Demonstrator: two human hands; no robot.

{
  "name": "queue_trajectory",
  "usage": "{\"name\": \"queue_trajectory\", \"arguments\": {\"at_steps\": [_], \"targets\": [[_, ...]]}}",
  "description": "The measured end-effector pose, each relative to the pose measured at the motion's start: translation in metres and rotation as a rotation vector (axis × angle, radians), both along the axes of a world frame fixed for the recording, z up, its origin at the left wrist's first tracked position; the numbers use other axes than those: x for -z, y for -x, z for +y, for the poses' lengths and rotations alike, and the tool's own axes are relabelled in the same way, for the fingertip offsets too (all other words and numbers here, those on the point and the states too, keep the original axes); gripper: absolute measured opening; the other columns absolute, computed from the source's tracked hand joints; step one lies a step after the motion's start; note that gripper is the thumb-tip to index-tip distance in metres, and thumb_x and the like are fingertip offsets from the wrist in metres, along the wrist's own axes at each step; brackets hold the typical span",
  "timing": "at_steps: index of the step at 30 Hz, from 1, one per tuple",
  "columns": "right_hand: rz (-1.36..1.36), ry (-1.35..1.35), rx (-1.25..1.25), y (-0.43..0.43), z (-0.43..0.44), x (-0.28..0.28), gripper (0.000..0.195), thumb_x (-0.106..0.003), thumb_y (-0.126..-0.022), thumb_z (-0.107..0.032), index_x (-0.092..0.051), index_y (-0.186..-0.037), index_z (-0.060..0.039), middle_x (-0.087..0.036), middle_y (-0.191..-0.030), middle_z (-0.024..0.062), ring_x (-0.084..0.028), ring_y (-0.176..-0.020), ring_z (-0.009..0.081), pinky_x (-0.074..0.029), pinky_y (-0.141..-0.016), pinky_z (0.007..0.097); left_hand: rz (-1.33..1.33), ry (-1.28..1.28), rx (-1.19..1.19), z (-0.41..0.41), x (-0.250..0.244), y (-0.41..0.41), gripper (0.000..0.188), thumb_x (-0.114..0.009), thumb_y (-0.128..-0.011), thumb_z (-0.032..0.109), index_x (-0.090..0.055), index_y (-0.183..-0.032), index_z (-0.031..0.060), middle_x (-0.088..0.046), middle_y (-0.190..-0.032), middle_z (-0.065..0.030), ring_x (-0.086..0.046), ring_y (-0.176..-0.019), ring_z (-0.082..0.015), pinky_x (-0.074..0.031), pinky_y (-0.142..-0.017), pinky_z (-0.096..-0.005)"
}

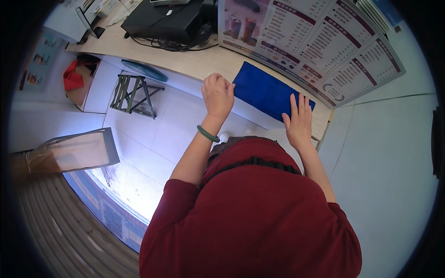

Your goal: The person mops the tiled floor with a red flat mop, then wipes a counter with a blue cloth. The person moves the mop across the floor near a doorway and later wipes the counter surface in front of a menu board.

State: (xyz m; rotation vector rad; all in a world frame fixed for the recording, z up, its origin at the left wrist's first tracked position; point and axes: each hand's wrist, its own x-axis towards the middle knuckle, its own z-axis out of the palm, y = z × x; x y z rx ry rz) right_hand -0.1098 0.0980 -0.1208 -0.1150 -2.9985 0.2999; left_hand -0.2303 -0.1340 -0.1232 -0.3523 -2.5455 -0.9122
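Observation:
A blue cloth (266, 91), folded into a flat rectangle, lies on the pale wood-look counter (187, 62) in front of me. My left hand (218, 95) is curled at the cloth's left end, thumb and forefinger pinching its edge; the fingertips are partly hidden. A green bangle (208, 134) circles that wrist. At the cloth's other end, my right hand (299, 121) rests palm down, fingers extended over the fabric and gripping nothing.
A menu board (306, 45) leans behind the cloth. Further left are a black box-shaped device (163, 22) and tangled cables (167, 44). A folding stool (134, 93) stands on the floor below. A white wall (382, 156) borders the right side.

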Motion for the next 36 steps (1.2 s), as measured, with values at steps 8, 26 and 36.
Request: {"name": "queue_trajectory", "arguments": {"at_steps": [8, 26, 36], "targets": [[-0.007, 0.003, 0.006, -0.001, 0.0, -0.001, 0.062, -0.051, -0.094, -0.035, -0.027, -0.147, -0.0107, -0.019, -0.153, 0.0175, -0.018, -0.141, 0.0381, -0.018, -0.113, 0.0492, -0.056, 0.064, -0.016, 0.005, -0.009, 0.011, 0.016, -0.071, -0.077, 0.019, -0.062, -0.076, 0.0061, -0.055, -0.097, -0.0107, -0.051, -0.094, -0.0302, -0.042, -0.08, -0.0406], [-0.012, 0.026, 0.016, -0.001, -0.002, -0.005, 0.063, -0.05, -0.094, -0.035, -0.027, -0.147, -0.0103, -0.02, -0.153, 0.0175, -0.016, -0.141, 0.0375, -0.017, -0.114, 0.0484, -0.258, -0.14, 0.059, 0.037, -0.001, 0.073, 0.012, -0.074, -0.072, 0.015, -0.067, -0.075, 0.0059, -0.063, -0.082, -0.0094, -0.061, -0.082, -0.027, -0.049, -0.072, -0.0374], [-0.009, 0.021, 0.008, -0.001, -0.001, -0.004, 0.063, -0.051, -0.094, -0.035, -0.028, -0.147, -0.0093, -0.019, -0.153, 0.0182, -0.016, -0.141, 0.0371, -0.017, -0.114, 0.0484, -0.348, -0.277, 0.15, 0.04, -0.002, 0.085, 0.011, -0.071, -0.072, 0.007, -0.061, -0.073, 0.0023, -0.065, -0.071, -0.0128, -0.064, -0.068, -0.0289, -0.051, -0.064, -0.0369]]}}
